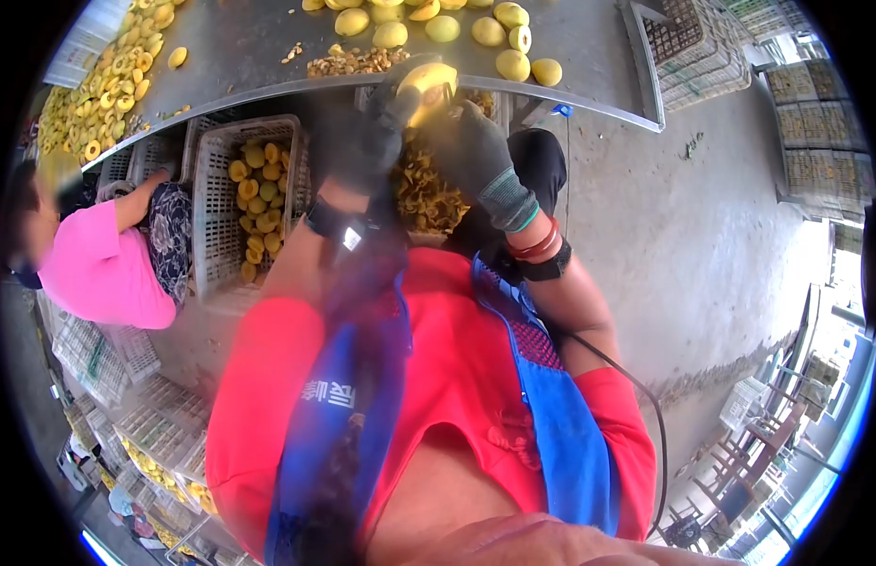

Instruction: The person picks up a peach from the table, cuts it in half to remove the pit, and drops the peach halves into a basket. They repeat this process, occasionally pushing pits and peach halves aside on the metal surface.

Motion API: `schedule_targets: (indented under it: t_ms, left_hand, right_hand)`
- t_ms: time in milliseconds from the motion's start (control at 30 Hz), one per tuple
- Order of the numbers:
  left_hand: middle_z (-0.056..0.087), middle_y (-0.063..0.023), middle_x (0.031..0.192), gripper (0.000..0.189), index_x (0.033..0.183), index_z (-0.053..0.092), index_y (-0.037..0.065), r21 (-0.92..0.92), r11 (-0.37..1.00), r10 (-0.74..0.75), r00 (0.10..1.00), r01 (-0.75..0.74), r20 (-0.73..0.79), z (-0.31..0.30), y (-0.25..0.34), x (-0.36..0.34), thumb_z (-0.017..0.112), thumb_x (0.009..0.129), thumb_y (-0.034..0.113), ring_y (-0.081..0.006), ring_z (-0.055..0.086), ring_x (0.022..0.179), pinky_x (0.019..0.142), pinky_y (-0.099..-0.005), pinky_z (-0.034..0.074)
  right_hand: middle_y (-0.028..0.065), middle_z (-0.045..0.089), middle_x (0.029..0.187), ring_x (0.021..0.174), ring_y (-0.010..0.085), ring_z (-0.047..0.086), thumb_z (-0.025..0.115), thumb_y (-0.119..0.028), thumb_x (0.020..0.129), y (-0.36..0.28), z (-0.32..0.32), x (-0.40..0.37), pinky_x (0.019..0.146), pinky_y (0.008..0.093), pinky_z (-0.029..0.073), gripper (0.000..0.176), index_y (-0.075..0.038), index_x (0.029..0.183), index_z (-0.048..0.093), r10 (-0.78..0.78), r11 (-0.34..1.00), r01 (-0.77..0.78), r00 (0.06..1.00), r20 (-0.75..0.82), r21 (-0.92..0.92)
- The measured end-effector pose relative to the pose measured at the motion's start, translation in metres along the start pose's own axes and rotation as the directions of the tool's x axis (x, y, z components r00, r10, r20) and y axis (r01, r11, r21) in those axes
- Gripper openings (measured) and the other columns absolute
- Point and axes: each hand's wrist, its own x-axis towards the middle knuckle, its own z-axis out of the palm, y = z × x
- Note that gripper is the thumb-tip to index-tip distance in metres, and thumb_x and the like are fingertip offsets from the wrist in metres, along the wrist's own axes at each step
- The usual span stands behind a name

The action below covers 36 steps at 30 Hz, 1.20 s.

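My left hand [381, 118], in a dark glove, is closed around a yellow peach [425, 81] just in front of the metal table's edge. Its pale cut or peeled face catches the light. Close against the peach's right side is my right hand [485, 156], in a dark glove with a green cuff. Those fingers are curled; motion blur hides what they hold, if anything. Below both hands, a crate of yellow-brown peelings [428, 193] stands between my knees. A heap of peach pits [358, 62] lies on the table right behind the peach.
Whole peaches [442, 28] sit along the metal table [249, 57], with many cut halves [108, 99] at far left. A crate [207, 217] of peaches stands left, beside a person in pink [108, 259]. Stacked crates [692, 52] rise at right; a cable [659, 424] hangs by my right arm.
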Motion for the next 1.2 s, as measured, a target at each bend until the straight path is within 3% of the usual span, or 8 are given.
schedule_targets:
  t_ms: [133,333,433,567,667,800,933,1200]
  left_hand:
    - [0.055,-0.0129,0.118,0.045,0.125,0.046,-0.002,0.112,0.994,0.007,0.986,0.011,-0.166,0.015,-0.002,0.000,0.047,0.094,0.031,-0.0201,0.052,0.111,0.096,-0.0318,0.042]
    - [0.059,-0.0122,0.111,0.041,0.122,0.049,-0.002,0.256,0.961,0.138,0.983,-0.103,-0.121,0.003,-0.014,0.004,0.045,0.095,0.029,-0.0194,0.057,0.101,0.090,-0.0309,0.046]
    - [0.060,-0.0125,0.110,0.042,0.120,0.050,-0.002,0.445,0.887,0.205,0.968,-0.122,-0.143,0.008,-0.010,0.004,0.043,0.095,0.030,-0.0193,0.058,0.100,0.088,-0.0303,0.046]
    - [0.060,-0.0125,0.111,0.041,0.119,0.051,-0.002,0.381,0.916,0.206,0.961,-0.123,-0.185,0.006,-0.015,0.003,0.044,0.096,0.031,-0.0189,0.058,0.099,0.088,-0.0305,0.047]
    - [0.059,-0.0122,0.111,0.041,0.119,0.052,-0.002,0.373,0.910,0.273,0.940,-0.183,-0.205,0.005,-0.020,0.007,0.045,0.096,0.031,-0.0190,0.058,0.099,0.087,-0.0309,0.047]
    - [0.060,-0.0127,0.111,0.041,0.118,0.052,-0.002,0.495,0.836,0.358,0.918,-0.235,-0.168,0.012,-0.007,0.006,0.043,0.096,0.032,-0.0202,0.059,0.099,0.087,-0.0311,0.047]
    - [0.061,-0.0128,0.109,0.042,0.118,0.053,-0.001,0.616,0.733,0.446,0.888,-0.288,-0.116,0.009,-0.009,0.007,0.042,0.097,0.033,-0.0206,0.059,0.098,0.087,-0.0310,0.047]
    - [0.060,-0.0124,0.111,0.047,0.120,0.052,-0.002,0.386,0.898,0.331,0.902,-0.210,-0.279,0.007,-0.015,0.005,0.044,0.096,0.038,-0.0195,0.059,0.099,0.087,-0.0313,0.047]
  right_hand:
    - [0.0192,0.059,0.070,0.068,0.0367,0.061,0.059,-0.013,0.077,0.004,0.001,-0.001,0.063,0.0396,0.047,0.020,0.002,0.089,0.054,-0.047,0.995,0.044,0.999,0.027,0.089]
    - [0.0171,0.059,0.069,0.064,0.0289,0.061,0.057,-0.012,0.077,-0.008,-0.001,0.002,0.063,0.0381,0.047,0.019,0.002,0.091,0.055,0.292,0.820,-0.350,0.936,0.195,0.453]
    - [0.0167,0.060,0.069,0.064,0.0280,0.061,0.057,-0.012,0.078,-0.008,-0.002,0.001,0.063,0.0377,0.048,0.019,0.002,0.090,0.055,0.309,0.828,-0.381,0.922,0.233,0.412]
    - [0.0163,0.060,0.071,0.065,0.0264,0.061,0.056,-0.011,0.078,-0.024,-0.013,0.007,0.064,0.0366,0.048,0.018,0.002,0.090,0.054,0.361,0.811,-0.465,0.875,0.323,0.356]
    - [0.0150,0.061,0.071,0.066,0.0239,0.061,0.056,-0.011,0.078,-0.028,-0.005,0.004,0.063,0.0360,0.047,0.016,0.002,0.089,0.054,0.374,0.805,-0.394,0.917,0.137,0.443]
    - [0.0169,0.061,0.072,0.067,0.0266,0.062,0.056,-0.012,0.078,-0.031,-0.002,0.004,0.063,0.0372,0.047,0.017,0.002,0.089,0.054,0.384,0.734,-0.396,0.912,0.144,0.552]
    - [0.0207,0.060,0.072,0.069,0.0327,0.062,0.057,-0.012,0.078,-0.035,-0.012,0.007,0.063,0.0390,0.047,0.020,0.002,0.091,0.054,0.342,0.820,-0.391,0.920,0.190,0.418]
    - [0.0198,0.060,0.069,0.068,0.0346,0.063,0.059,-0.012,0.078,-0.039,-0.013,0.014,0.061,0.0394,0.048,0.021,0.002,0.092,0.053,0.183,0.943,-0.206,0.977,0.110,0.260]
